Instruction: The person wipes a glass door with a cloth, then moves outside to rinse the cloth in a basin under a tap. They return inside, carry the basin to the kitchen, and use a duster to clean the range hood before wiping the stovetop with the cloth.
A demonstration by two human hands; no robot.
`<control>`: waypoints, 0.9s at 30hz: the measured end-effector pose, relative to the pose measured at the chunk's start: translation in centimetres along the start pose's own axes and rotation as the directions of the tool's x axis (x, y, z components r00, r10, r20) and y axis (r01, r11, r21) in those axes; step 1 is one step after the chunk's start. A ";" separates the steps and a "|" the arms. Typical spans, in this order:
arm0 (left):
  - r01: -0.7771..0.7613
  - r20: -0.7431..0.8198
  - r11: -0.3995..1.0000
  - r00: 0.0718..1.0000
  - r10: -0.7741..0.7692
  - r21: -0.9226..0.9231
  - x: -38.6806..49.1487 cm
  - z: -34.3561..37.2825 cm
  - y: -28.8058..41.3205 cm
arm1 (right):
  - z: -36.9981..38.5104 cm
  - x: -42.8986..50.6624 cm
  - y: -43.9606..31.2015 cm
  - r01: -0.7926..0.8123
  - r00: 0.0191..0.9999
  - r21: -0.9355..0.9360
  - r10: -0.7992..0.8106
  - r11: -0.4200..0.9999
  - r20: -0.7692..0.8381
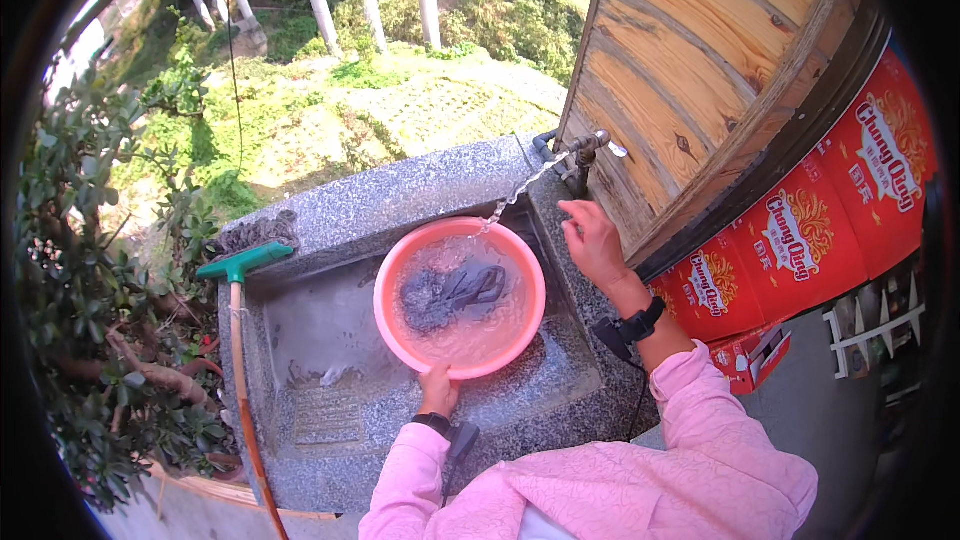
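A pink plastic basin (459, 369) stands in a speckled stone sink (315, 330), holding water and a soaked grey-blue cloth (450, 292). My left hand (438, 390) grips the basin's near rim, with the fingers out of sight beneath or behind it. Off to the right, my right hand (592, 244) is raised over the sink's right edge, below the tap, its fingers partly spread and nothing in them. From the metal tap (589, 146) a stream of water (525, 187) falls into the far side of the basin.
A mop with a green head (244, 261) leans on the sink's left side. Wooden boards (675, 67) rise at the right behind the tap, beside red printed cartons (795, 225). Leafy shrubs (97, 277) crowd the left. A strapped device with a cable sits on each wrist.
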State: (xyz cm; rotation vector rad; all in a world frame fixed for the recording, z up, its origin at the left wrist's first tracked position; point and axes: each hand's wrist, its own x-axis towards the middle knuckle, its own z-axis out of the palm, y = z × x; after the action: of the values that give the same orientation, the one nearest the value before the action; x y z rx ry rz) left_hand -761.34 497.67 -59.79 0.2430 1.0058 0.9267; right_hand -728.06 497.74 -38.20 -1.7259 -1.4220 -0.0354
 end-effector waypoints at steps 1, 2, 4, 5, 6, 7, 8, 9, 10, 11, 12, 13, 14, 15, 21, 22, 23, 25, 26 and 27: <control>-0.005 0.004 1.000 1.000 0.006 -0.011 -0.1 0.0 0.0 | -1.7 1.5 0.1 0.058 0.993 -0.102 -0.068 0.993 -0.098; -0.005 0.017 1.000 1.000 0.006 -0.030 -0.1 0.0 0.0 | -3.5 2.7 0.3 0.137 0.973 -0.297 -0.184 0.945 -0.138; 0.022 0.029 1.000 0.999 -0.022 -0.011 -0.1 -0.2 0.1 | -5.7 4.9 0.6 0.173 0.956 -0.517 -0.270 0.838 -0.119; 0.038 0.024 0.999 0.999 -0.038 -0.012 0.0 -0.3 0.1 | -6.3 5.9 0.9 0.174 0.963 -0.573 -0.260 0.801 -0.072; 0.023 0.011 1.000 1.000 -0.023 0.008 0.0 -0.3 0.1 | -6.8 6.9 1.3 0.193 0.961 -0.625 -0.273 0.757 -0.034; 0.017 0.017 1.000 1.000 -0.017 0.003 0.0 -0.4 0.1 | -7.1 7.8 1.8 0.223 0.953 -0.676 -0.303 0.702 0.000; 0.011 0.024 1.000 1.000 -0.011 -0.001 0.0 -0.4 0.1 | -7.2 8.5 2.3 0.214 0.968 -0.683 -0.246 0.699 0.052; 0.020 0.022 1.000 1.000 -0.020 0.000 -0.1 -0.4 0.1 | -7.1 9.2 3.0 0.217 0.973 -0.691 -0.208 0.689 0.098; 0.019 0.031 1.000 0.999 -0.019 0.006 -0.1 -0.4 0.1 | -7.0 9.7 3.5 0.191 0.981 -0.706 -0.116 0.682 0.154; 0.030 0.031 0.999 0.999 -0.030 0.015 -0.1 -0.3 0.1 | -6.9 10.2 4.1 0.222 0.974 -0.679 -0.135 0.700 0.180; 0.022 0.032 1.000 0.999 -0.023 0.022 -0.2 -0.3 0.1 | -6.8 10.5 4.7 0.224 0.971 -0.657 -0.102 0.720 0.218; 0.023 0.024 1.000 0.999 -0.023 0.016 -0.2 -0.2 0.1 | -6.6 10.8 5.1 0.202 0.967 -0.644 -0.045 0.738 0.251; 0.002 0.022 1.000 1.000 -0.002 0.009 -0.2 -0.2 0.1 | -6.4 11.0 5.5 0.208 0.964 -0.625 -0.050 0.753 0.261; -0.020 0.042 1.000 0.999 0.020 -0.003 -0.2 -0.2 0.0 | -6.3 11.1 5.7 0.193 0.965 -0.615 -0.034 0.764 0.261; 0.020 0.005 0.999 1.000 -0.020 0.029 0.5 -0.6 -0.3 | -5.6 11.5 6.4 0.170 0.977 -0.617 -0.047 0.769 0.210; 0.019 0.018 1.000 1.000 -0.019 0.023 0.5 -0.5 -0.3 | -5.6 11.4 6.4 0.152 0.975 -0.620 -0.014 0.770 0.221; 0.004 0.023 1.000 1.000 -0.005 0.011 0.5 -0.4 -0.3 | -5.6 11.3 6.4 0.150 0.976 -0.644 -0.007 0.750 0.219; 0.008 -0.001 1.000 1.000 -0.008 -0.021 0.2 0.0 -0.1 | -5.6 11.0 6.3 0.186 0.979 -0.631 -0.085 0.753 0.187; 0.007 -0.010 1.000 1.000 -0.007 0.003 0.0 0.2 0.1 | -5.6 10.9 6.2 0.176 0.980 -0.647 -0.072 0.742 0.185; -0.008 0.010 1.000 1.000 0.008 0.014 -0.2 0.4 0.2 | -5.5 10.8 6.1 0.200 0.978 -0.664 -0.100 0.721 0.185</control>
State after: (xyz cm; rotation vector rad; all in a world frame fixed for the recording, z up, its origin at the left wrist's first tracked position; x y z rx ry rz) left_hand -761.18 497.69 -59.37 0.2632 1.0032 0.9256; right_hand -716.78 502.94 -32.75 -2.2204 -1.7913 -0.6161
